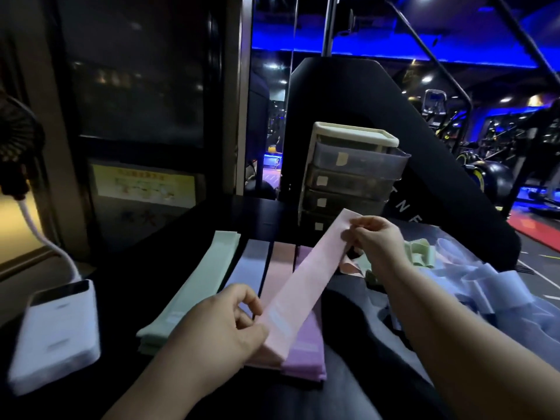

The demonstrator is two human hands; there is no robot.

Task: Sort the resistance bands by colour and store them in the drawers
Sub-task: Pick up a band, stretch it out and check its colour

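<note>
Pale pink flat fabric resistance band [306, 274] is stretched between both hands above the black tabletop [145, 268].

Left hand [221, 325]: thumb and curled fingers pinch the band's near end.
Right hand [374, 237]: fingertips pinch the far end at its corner.

The band's long axis runs diagonally, from the left fingers close to the body up and away to the right fingers. Its far end points toward the cream-topped plastic drawer unit with smoky translucent drawers [354, 174], just beyond the right fingers. Its broad face is turned up to the camera.

Four flat stacks lie side by side under and beside the band, their long axes running away from the body:
- mint green stack [188, 295], left of the left fingers
- pale blue stack [247, 265], beyond the left fingers and partly hidden by them
- pink stack [277, 274], directly beneath the held band
- purple stack [306, 350], right of the left fingers, under the band's near end

The band's near end sits low over the pink stack. In this dim light I cannot tell whether they touch.

A loose pink strip [348, 266] lies just below the right fingers. Crumpled green bands [421, 253] lie to their right. A heap of pale blue bands [485, 286] lies further right, beside the forearm.

A white slab-shaped power bank [57, 328] with a white cable [45, 237] lies well to the left of the left fingers.
</note>
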